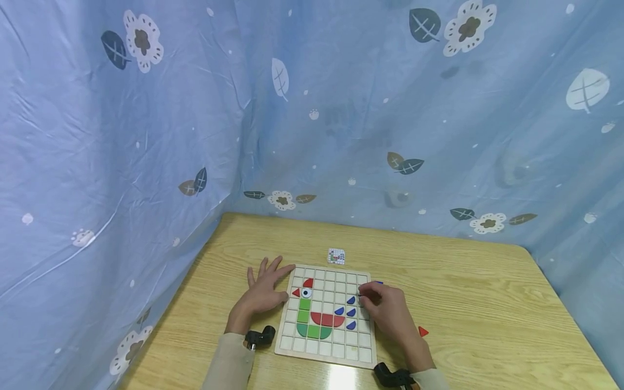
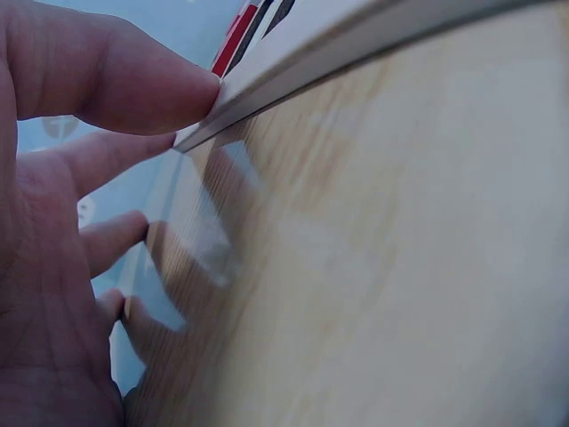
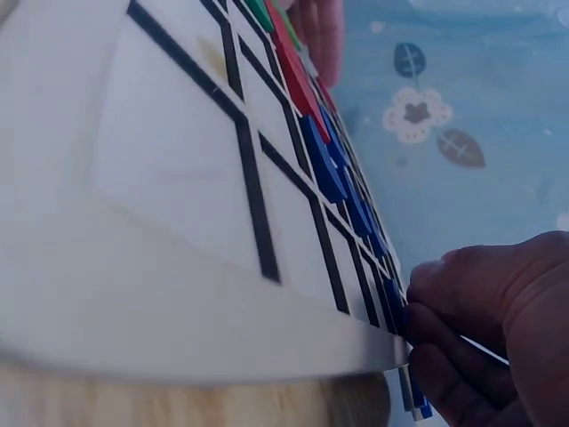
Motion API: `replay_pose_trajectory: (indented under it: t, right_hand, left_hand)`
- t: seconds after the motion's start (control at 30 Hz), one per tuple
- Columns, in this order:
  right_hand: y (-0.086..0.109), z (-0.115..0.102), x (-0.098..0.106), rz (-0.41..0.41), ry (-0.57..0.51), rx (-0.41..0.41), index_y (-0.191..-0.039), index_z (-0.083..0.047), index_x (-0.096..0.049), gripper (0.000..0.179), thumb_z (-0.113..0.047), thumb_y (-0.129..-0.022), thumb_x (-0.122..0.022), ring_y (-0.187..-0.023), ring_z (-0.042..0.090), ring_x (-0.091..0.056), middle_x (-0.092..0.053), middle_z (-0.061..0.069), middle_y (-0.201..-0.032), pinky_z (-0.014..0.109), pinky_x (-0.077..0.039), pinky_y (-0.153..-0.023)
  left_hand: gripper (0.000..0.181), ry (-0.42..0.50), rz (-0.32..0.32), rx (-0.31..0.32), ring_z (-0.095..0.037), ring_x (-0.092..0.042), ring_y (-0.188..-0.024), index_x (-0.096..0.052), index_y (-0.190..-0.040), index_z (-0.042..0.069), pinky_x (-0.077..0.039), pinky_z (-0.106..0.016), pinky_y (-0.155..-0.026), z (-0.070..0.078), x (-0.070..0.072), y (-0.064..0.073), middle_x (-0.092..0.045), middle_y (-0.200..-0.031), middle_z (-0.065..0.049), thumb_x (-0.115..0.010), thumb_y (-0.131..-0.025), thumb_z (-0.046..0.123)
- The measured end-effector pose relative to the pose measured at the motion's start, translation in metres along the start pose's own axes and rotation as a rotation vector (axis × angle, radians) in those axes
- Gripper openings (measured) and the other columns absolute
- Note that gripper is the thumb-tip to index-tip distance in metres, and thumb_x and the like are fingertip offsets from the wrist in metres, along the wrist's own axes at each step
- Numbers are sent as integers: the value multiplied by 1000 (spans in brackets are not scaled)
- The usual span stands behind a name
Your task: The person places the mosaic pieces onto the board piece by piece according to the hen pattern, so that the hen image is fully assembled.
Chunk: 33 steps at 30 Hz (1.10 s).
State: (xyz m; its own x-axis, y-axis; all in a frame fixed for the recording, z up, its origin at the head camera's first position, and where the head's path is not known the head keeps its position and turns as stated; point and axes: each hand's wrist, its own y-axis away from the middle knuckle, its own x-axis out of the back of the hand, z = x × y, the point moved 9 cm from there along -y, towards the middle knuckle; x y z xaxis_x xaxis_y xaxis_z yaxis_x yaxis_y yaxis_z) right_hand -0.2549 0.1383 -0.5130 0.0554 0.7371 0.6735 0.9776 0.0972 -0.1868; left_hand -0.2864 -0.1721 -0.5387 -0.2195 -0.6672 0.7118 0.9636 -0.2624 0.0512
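Note:
A gridded wooden board (image 1: 358, 353) lies on the table, carrying a bird shape of red, green and blue pieces. My left hand (image 1: 263, 295) spreads its fingers at the board's left edge; in the left wrist view its thumb (image 2: 169, 84) and index fingertip touch that edge. Over the right edge, my right hand (image 1: 390, 311) pinches a small blue piece (image 3: 393, 302), mostly hidden by the fingertips. Several blue half-round pieces (image 1: 351, 325) sit in cells just left of it. A white eye piece (image 1: 306, 293) and a red triangle (image 1: 296, 292) form the head.
A small pattern card (image 1: 336, 256) lies behind the board. A loose red triangle (image 1: 423, 331) is on the table (image 1: 487, 314) right of my right wrist. Another blue piece (image 1: 378, 282) shows past the board's right edge, partly behind my hand. A blue patterned curtain (image 1: 341, 135) hangs behind.

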Motion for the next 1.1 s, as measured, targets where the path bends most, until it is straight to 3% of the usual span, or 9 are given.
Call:
replay_pose_trajectory:
  t: [0.33,1.1]
  right_hand:
    - [3,-3,-1,-28,39,-17,-109,-15,-84,23,1,-92,-82,-94,8,-73,-82,-5,-103,30,-63,-87]
    - [5,-9,-3,6,68,60,-109,-12,-84,24,1,-90,-85,-92,10,-74,-82,-4,-103,31,-64,-85]
  left_hand:
    - [83,-2,4,-8,-48,6,-170,-54,-164,21,22,-78,-124,1,1,-1,-22,-183,-16,-67,-83,13]
    - [83,9,11,-2,-48,4,-170,-55,-163,20,21,-78,-124,2,1,1,-24,-182,-18,-67,-81,13]
